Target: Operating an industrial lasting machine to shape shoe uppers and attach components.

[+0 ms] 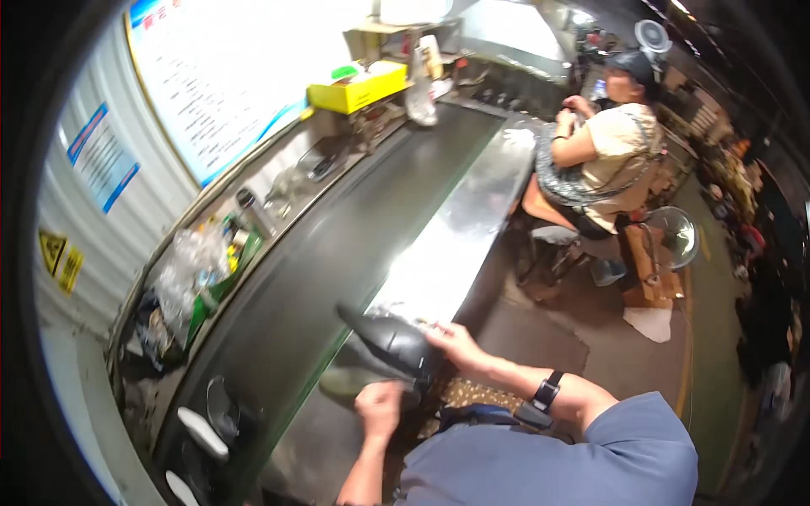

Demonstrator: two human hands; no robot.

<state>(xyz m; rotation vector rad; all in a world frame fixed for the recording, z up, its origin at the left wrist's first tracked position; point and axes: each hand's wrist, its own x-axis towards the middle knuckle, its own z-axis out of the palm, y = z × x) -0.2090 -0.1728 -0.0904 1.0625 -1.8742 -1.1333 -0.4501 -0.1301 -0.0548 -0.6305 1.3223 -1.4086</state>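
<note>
A glossy black shoe (392,341) lies at the near end of the metal bench top, its narrow end pointing to the far left. Beside it, nearer me, is a second dark shoe-like piece (339,384), partly blurred. My left hand (380,409) is closed in a fist at this piece's near end; what it grips is hidden. At the black shoe's right edge my right hand (456,344) has thumb and fingers pinched together, on something too small and blurred to name.
A dark conveyor belt (312,244) runs along the bench's left side, carrying white-soled dark shoes (202,432) near me. Plastic bags (181,274), a flask (256,211) and a yellow box (359,88) line the wall ledge. A seated co-worker (620,139) is at the far right.
</note>
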